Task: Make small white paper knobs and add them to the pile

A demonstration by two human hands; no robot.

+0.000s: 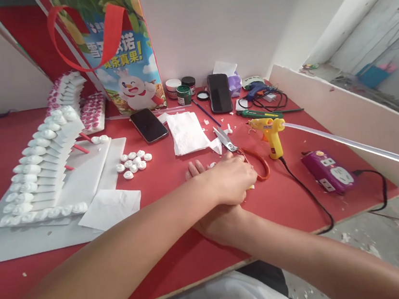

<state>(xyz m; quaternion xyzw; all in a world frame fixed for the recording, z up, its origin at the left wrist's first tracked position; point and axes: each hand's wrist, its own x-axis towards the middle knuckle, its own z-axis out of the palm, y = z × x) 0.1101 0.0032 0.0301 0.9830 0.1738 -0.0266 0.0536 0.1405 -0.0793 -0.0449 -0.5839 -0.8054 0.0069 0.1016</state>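
Note:
My left hand [231, 178] crosses over the right one, its fingers curled in beside the scissors; whatever it may hold is hidden. Underneath lies my right hand [217, 220], mostly covered, with fingertips spread on the red table [174, 240]. Orange-handled scissors [224, 139] lie against the left fingers, blades toward the back. Left of the hands are small white rosettes [134, 168] and a stack of white tissues [187, 132]. A fan-shaped white piece edged with rosettes [53, 157] stands on white board at the left.
A yellow glue gun [273, 136] with a long glue stick stands right of the scissors, its cable running to the table edge. Further right is a purple power socket [329, 172]. Two phones [149, 125], paint jars [183, 94] and a printed bag [126, 56] are behind.

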